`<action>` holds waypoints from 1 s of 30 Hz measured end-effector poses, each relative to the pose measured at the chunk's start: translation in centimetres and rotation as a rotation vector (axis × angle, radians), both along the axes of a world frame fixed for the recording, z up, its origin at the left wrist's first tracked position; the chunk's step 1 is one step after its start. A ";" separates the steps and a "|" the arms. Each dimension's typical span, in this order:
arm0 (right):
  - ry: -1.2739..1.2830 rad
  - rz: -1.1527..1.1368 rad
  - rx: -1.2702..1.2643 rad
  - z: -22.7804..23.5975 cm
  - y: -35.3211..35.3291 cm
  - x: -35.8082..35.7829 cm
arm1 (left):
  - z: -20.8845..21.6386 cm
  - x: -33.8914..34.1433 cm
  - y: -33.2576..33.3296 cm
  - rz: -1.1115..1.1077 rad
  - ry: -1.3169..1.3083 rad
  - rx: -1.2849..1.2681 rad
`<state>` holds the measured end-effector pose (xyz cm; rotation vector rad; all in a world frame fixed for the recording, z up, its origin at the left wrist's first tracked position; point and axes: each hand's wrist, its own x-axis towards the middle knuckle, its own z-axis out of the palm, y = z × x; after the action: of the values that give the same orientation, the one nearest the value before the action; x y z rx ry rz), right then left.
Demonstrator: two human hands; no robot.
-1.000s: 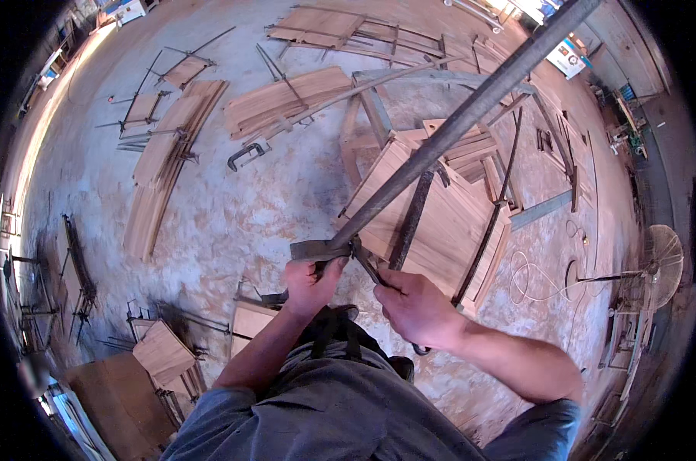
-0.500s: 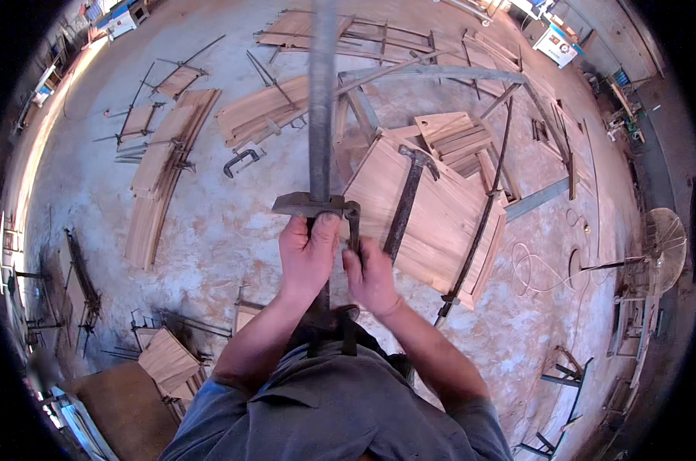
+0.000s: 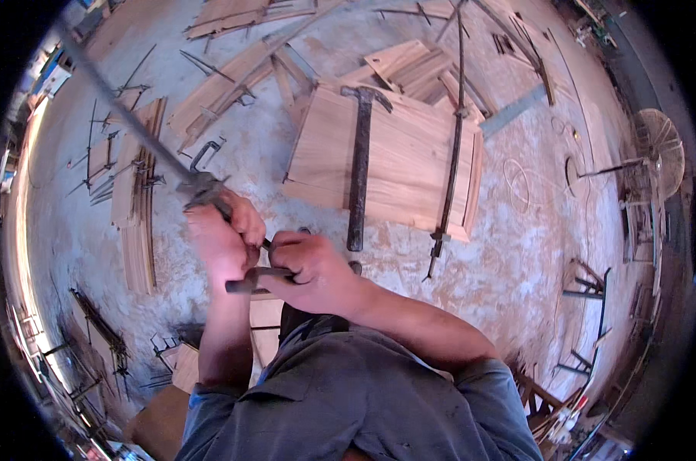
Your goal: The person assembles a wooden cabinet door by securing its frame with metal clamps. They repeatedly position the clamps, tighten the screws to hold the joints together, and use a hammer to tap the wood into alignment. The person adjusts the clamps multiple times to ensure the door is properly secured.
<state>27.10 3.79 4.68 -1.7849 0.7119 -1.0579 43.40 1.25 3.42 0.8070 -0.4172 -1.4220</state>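
Note:
A long steel bar clamp [image 3: 144, 123] slants from the upper left down toward my body. My left hand [image 3: 225, 234] is closed around it just below its sliding jaw [image 3: 202, 186]; this hand is slightly blurred. Close beside it on the right, my right hand [image 3: 309, 265] is closed on the clamp's lower part, where a dark metal end [image 3: 244, 285] sticks out to the left of the fingers. A hammer [image 3: 359, 169] lies on a wooden panel [image 3: 417, 161] to the right of both hands, its claw head at the far side.
Another bar clamp [image 3: 455, 154] lies across the panel's right side. A black C-clamp [image 3: 203, 155] rests on the floor beyond my left hand. Stacked boards [image 3: 137, 223] stretch along the left. At the right are a fan [image 3: 659, 150] and a loose pale cable [image 3: 517, 184].
The clamp has swung from upright to slanting left, both hands going left with it. My right hand has changed its hold and turned across my body. The view has shifted, too.

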 end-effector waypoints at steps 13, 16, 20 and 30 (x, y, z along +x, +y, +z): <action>0.490 -0.235 -0.003 6.3 2.8 -9.4 | 5.7 -6.0 -1.3 -0.564 -0.616 -0.742; 0.429 -0.406 -0.118 4.5 4.0 -12.0 | 0.1 -6.8 -1.6 -0.727 -0.747 -0.355; 0.520 -0.513 -0.088 3.2 5.6 -14.8 | -12.7 -11.5 -6.8 -0.539 -1.396 -0.213; 0.540 -0.658 0.017 0.4 8.7 -17.4 | -20.1 -15.1 -12.1 -0.448 -1.931 -0.158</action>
<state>9.69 12.52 5.08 -1.8799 1.7164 -0.9585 28.27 -10.81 -16.69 1.8392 -2.1991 -0.4848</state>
